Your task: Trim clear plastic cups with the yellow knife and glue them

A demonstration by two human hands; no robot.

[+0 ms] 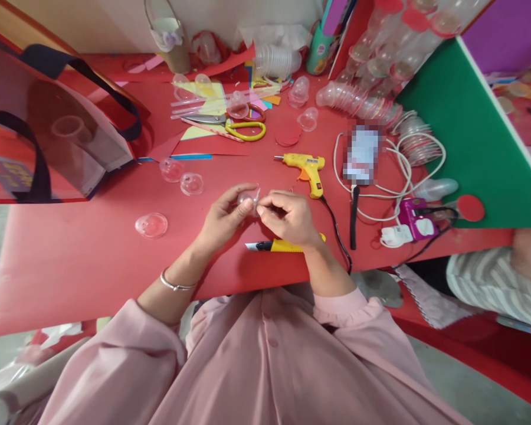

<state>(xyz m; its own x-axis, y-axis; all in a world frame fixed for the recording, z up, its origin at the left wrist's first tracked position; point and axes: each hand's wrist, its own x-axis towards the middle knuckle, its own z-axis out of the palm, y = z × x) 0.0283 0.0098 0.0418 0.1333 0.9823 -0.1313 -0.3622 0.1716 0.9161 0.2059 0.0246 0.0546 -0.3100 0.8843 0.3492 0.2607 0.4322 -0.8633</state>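
Note:
My left hand (225,217) holds a small clear plastic dome lid (246,196) between its thumb and fingers, just above the red table. Against the lid's right side, my right hand (289,217) is closed in a pinch. A thin whitish strip sticks up there; whether the right fingertips grip it or the lid's edge is hidden. Below my right hand lies a yellow utility knife (279,245) with its blade toward the left. A yellow hot glue gun (304,168) rests beyond that hand, nozzle to the left. Similar clear dome lids (192,183) lie left of my hands.
Scissors (230,125) lie on coloured paper at the back. Red discs (287,134), a phone (361,154) and a coiled white cable (407,171) sit farther right, near a purple power adapter (418,219). A large bag (71,136) stands left. Another person's sleeve (491,283) shows at right.

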